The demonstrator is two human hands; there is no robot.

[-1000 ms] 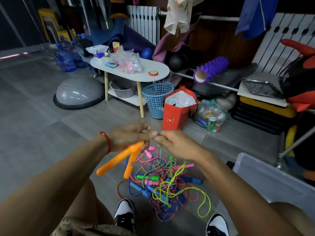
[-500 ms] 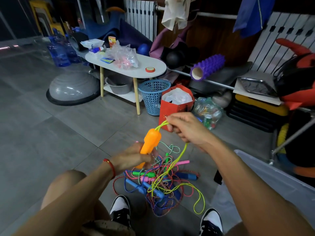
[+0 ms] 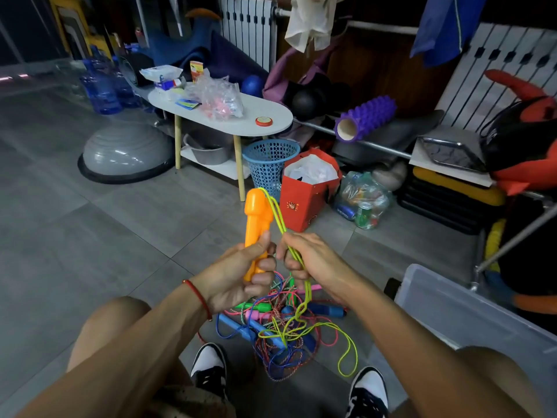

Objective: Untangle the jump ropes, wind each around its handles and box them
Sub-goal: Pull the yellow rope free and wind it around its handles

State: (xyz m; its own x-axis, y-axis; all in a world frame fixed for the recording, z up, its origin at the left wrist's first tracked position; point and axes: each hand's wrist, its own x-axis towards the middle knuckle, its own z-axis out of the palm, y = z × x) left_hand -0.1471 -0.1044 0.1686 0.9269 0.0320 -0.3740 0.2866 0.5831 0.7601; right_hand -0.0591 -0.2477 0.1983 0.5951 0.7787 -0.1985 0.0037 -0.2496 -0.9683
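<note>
Early stage: left hand (image 3: 241, 276) grips the orange handles (image 3: 256, 224), right hand (image 3: 304, 260) pinches their yellow rope (image 3: 304, 300). Tangled pile (image 3: 280, 336) on floor; box (image 3: 470, 315) beside it looks unfilled.

Blue basket (image 3: 269, 164) beside red bag (image 3: 304, 203).

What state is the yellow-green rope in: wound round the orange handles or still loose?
Still loose. The yellow-green rope runs from the top of the orange handles through the right hand down to the floor pile; no turns wrap the handles.
</note>
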